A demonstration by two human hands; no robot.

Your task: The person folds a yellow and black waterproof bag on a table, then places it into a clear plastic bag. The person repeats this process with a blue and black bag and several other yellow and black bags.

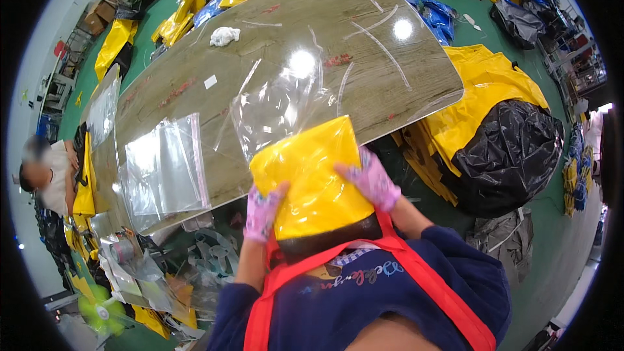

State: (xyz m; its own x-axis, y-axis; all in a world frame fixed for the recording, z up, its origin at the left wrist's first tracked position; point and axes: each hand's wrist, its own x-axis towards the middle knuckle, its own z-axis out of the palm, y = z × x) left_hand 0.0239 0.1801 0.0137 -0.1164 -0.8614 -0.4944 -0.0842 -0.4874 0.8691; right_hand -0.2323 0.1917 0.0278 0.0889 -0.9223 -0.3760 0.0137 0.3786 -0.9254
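Yellow folded garment point(312, 179) sits upright between both hands, its lower edge pressed against the person's chest, its upper part already inside the mouth of a clear plastic bag point(276, 107) that trails forward onto the wooden tabletop point(364, 58). Left hand point(262, 211), in a pink patterned glove, grips the left lower corner, fingers closed on the yellow material. Right hand point(372, 179), same glove, is spread flat along the right edge, fingers apart and pressing rather than pinching. Judgement: the step in hand is sliding the garment fully into the bag. To do it well, keep the fold square and compact, hold the bag mouth open with the film taut on both sides, and push evenly from both corners so one side does not run ahead and bunch (the film looks thin and creased, so it would likely snag on a loose corner). A stack of flat clear bags point(162, 169) lies on the tabletop to the left, near its edge. More yellow garments point(481, 84) and a black sack point(510, 149) rest on the green floor to the right. Another person point(49, 175) sits at the far left.
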